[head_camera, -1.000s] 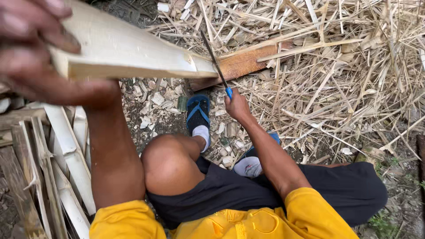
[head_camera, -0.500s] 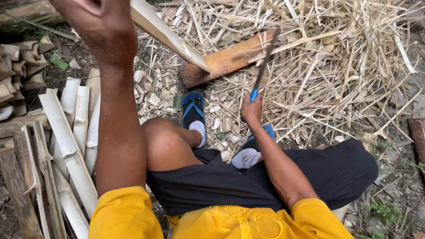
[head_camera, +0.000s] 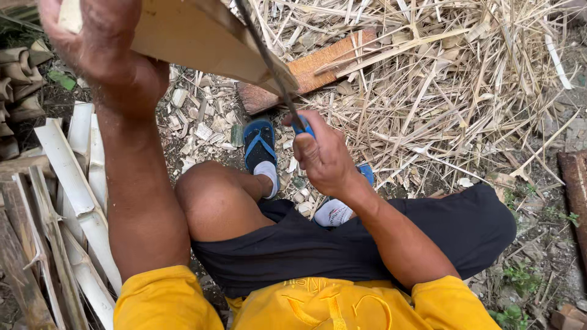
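My left hand is raised at the top left, gripping a pale split bamboo piece that slants down to the right. My right hand holds the blue handle of a long thin-bladed knife. The blade runs up and left across the lower end of the bamboo piece. I sit on the ground in black shorts and a yellow shirt, with my knees bent. My feet wear white socks and blue sandals, just below the bamboo's tip.
A reddish wooden block lies on the ground beyond my feet. Dry bamboo shavings and strips pile up on the right. Split bamboo slats are stacked at the left. A rusty metal edge shows at far right.
The bamboo piece has swung closer to the camera and tilted more steeply. My right hand has drawn the knife up and left, so the blade now crosses the bamboo's lower end.
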